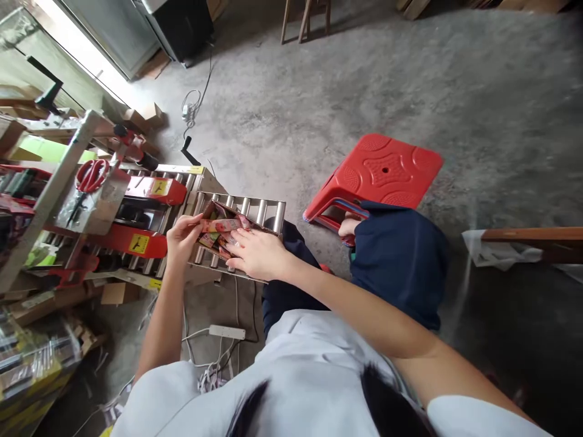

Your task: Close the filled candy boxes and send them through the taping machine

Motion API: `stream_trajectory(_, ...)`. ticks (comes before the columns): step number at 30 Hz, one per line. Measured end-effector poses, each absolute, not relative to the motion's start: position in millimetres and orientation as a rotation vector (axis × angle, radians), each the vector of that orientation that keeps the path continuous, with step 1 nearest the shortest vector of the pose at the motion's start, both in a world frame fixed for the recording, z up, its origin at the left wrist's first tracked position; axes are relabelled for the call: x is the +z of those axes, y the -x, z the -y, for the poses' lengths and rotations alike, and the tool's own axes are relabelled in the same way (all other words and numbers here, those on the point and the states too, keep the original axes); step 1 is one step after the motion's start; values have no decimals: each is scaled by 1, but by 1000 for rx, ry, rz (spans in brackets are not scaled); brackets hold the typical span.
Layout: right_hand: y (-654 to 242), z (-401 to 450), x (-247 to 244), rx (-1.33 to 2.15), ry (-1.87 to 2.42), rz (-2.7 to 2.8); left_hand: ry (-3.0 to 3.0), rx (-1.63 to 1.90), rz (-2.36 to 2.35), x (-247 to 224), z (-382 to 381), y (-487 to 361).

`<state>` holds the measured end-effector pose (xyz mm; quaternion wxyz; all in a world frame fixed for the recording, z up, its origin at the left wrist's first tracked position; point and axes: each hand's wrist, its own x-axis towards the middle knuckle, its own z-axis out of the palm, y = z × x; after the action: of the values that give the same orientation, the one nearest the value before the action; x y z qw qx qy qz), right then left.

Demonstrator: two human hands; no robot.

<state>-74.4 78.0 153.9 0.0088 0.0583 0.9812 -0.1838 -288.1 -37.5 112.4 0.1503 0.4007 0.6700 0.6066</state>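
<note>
A small open cardboard box [219,255] filled with pink and red packets [220,226] rests on a short roller conveyor [276,217] before the person's knees. My left hand [184,235] is at the box's left side, fingers closed at its edge on the end of a pink packet. Palm down, my right hand [255,252] lies over the right part of the box with its fingers spread on the packets. Part of the contents is hidden beneath it.
A carton-sealing machine [152,191] with red-handled scissors [92,176] stands at the left. A red plastic stool [385,170] is right of the conveyor. A power strip [226,332] and cables lie on the floor.
</note>
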Motion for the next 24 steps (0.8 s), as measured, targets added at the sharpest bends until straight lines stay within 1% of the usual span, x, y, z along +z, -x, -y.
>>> stream_trajectory(3, 85, -82, 152, -622, -191, -3030, -1208, 1585, -1937, 120, 38, 288)
stream_trajectory(7, 111, -76, 132, -619, -411, -3164, -1379, 1208, -1961, 129, 33, 283)
stream_trajectory(11, 124, -73, 111, -616, -423, -3251, -1475, 1106, -2123, 132, 20, 281)
stream_trajectory(13, 125, -77, 105, -810, -432, -3271, -1423, 1089, -2214, 132, 13, 282)
stream_trajectory(15, 126, -83, 102, -1167, -443, -3239, -1381, 1029, -2301, 132, 6, 281)
stream_trajectory(18, 121, -90, 104, -1734, -459, -3148, -1364, 818, -2489, 130, -7, 275)
stream_trajectory(20, 111, -91, 111, -2005, -384, -3139, -1342, 647, -2700, 124, -17, 266)
stream_trajectory(22, 94, -90, 122, -2119, -268, -3220, -1343, 516, -2918, 117, -26, 255)
stream_trajectory(24, 77, -92, 134, -1928, -350, -3419, -1367, 493, -3054, 110, -32, 246)
